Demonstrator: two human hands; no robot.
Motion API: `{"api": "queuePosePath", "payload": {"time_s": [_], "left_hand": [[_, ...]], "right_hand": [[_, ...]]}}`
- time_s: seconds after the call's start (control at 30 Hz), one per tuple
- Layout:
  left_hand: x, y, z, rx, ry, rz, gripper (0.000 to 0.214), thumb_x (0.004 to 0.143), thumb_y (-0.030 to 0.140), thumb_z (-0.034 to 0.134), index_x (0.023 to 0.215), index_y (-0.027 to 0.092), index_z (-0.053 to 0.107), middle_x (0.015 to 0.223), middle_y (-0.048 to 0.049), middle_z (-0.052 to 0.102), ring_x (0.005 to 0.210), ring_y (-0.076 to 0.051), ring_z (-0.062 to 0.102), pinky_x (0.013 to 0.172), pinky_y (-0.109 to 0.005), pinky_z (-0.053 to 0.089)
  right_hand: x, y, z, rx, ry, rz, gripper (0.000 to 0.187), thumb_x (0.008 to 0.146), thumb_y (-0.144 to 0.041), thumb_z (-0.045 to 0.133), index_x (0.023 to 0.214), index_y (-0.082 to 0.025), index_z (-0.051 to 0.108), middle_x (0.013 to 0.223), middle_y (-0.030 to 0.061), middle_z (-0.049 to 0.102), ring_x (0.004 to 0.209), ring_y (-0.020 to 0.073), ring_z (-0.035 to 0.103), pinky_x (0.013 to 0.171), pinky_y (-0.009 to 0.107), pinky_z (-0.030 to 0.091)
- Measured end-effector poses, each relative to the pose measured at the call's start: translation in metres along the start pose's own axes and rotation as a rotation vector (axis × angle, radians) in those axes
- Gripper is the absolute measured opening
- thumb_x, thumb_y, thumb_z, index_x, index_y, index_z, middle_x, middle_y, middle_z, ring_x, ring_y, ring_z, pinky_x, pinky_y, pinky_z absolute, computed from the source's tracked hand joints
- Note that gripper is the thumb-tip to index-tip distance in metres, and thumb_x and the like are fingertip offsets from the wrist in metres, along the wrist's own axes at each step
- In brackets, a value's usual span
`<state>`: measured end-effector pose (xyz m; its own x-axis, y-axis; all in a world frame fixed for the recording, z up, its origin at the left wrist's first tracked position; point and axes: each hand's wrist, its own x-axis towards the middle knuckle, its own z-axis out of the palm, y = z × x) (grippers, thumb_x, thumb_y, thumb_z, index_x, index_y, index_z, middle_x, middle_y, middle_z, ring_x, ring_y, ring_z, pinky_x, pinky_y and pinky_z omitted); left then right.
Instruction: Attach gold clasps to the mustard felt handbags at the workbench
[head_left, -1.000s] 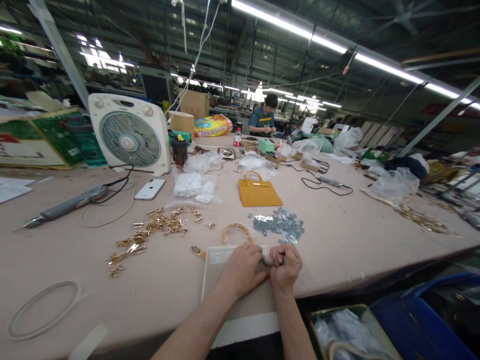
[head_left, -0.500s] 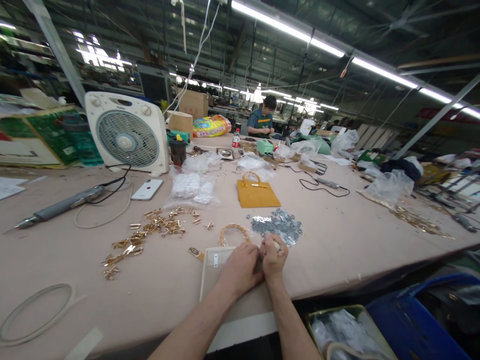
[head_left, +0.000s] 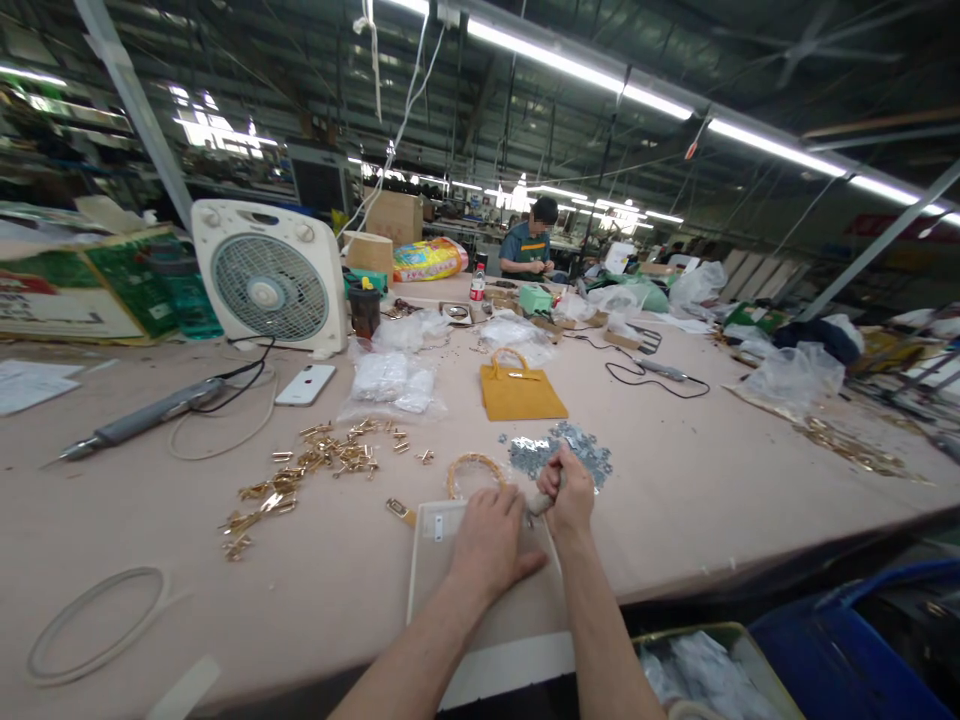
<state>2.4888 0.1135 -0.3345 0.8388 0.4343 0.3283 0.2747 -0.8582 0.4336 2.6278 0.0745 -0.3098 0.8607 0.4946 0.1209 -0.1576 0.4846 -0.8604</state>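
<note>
My left hand (head_left: 489, 540) lies flat on a beige bag panel (head_left: 431, 570) at the table's front edge, thumb spread from the fingers. A slotted metal plate (head_left: 439, 528) shows at the panel's upper left. My right hand (head_left: 570, 492) is closed around a tool with a pale, rounded handle (head_left: 538, 503); its kind is hidden. Its fingertips are at the near edge of a pile of small grey metal pieces (head_left: 534, 455). A wrapped orange handle (head_left: 471, 460) and a strap with a gold buckle (head_left: 400, 510) stick out beyond the panel.
Gold metal fittings (head_left: 300, 465) lie scattered at left. Behind are a mustard mini bag (head_left: 523, 392), plastic packets (head_left: 394, 380), a phone (head_left: 305, 385) and a box fan (head_left: 271, 285). A corded grey tool (head_left: 142, 415) lies at far left. A person (head_left: 529, 245) works across the table.
My right hand has moved away from my left toward the metal pieces, tool handle still in it. My left hand has flattened, its thumb spreading over the panel. The camera view has shifted slightly.
</note>
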Motion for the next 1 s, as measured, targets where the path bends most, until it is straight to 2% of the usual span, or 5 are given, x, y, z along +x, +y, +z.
{"api": "queuePosePath", "payload": {"time_s": [0.13, 0.37, 0.7, 0.87, 1.0], "left_hand": [[-0.001, 0.001, -0.002, 0.015, 0.003, 0.002, 0.068, 0.073, 0.056, 0.084, 0.127, 0.020, 0.063, 0.132, -0.0145, 0.066, 0.123, -0.039, 0.058, 0.107, -0.056, 0.044], [0.003, 0.005, -0.005, 0.069, -0.015, -0.003, 0.068, 0.075, 0.056, 0.083, 0.126, 0.016, 0.065, 0.128, -0.0162, 0.067, 0.116, -0.038, 0.059, 0.104, -0.056, 0.045], [0.002, 0.006, -0.004, 0.078, -0.014, -0.015, 0.067, 0.076, 0.058, 0.081, 0.127, 0.018, 0.065, 0.128, -0.0134, 0.067, 0.116, -0.036, 0.059, 0.105, -0.054, 0.045], [0.002, 0.007, -0.005, 0.089, -0.027, -0.036, 0.073, 0.077, 0.059, 0.081, 0.133, 0.017, 0.061, 0.137, -0.0145, 0.064, 0.121, -0.037, 0.058, 0.110, -0.054, 0.043], [0.002, 0.005, -0.002, 0.070, -0.004, -0.002, 0.066, 0.078, 0.055, 0.080, 0.130, 0.017, 0.063, 0.135, -0.0146, 0.065, 0.120, -0.037, 0.059, 0.108, -0.053, 0.045]], "right_hand": [[0.013, 0.011, 0.011, -0.114, -0.012, 0.061, 0.047, 0.082, -0.063, 0.071, 0.071, -0.021, 0.051, 0.048, -0.0115, 0.035, 0.039, 0.0054, 0.026, 0.037, 0.020, 0.025], [0.017, 0.016, 0.011, -0.207, -0.110, 0.118, 0.044, 0.080, -0.058, 0.072, 0.065, -0.022, 0.050, 0.044, -0.0120, 0.033, 0.036, 0.0056, 0.024, 0.035, 0.020, 0.022], [-0.005, 0.001, 0.004, -0.144, -0.194, -0.002, 0.044, 0.088, -0.054, 0.070, 0.065, -0.021, 0.052, 0.044, -0.0104, 0.033, 0.038, 0.0057, 0.026, 0.038, 0.020, 0.022], [-0.014, -0.016, 0.001, 0.021, -0.179, -0.233, 0.040, 0.093, -0.048, 0.065, 0.066, -0.021, 0.051, 0.049, -0.0086, 0.036, 0.039, 0.0067, 0.029, 0.039, 0.021, 0.025], [-0.019, -0.001, -0.005, -0.129, -0.184, -0.172, 0.046, 0.094, -0.048, 0.065, 0.062, -0.022, 0.045, 0.050, -0.0085, 0.036, 0.040, 0.0066, 0.030, 0.039, 0.021, 0.023]]}}
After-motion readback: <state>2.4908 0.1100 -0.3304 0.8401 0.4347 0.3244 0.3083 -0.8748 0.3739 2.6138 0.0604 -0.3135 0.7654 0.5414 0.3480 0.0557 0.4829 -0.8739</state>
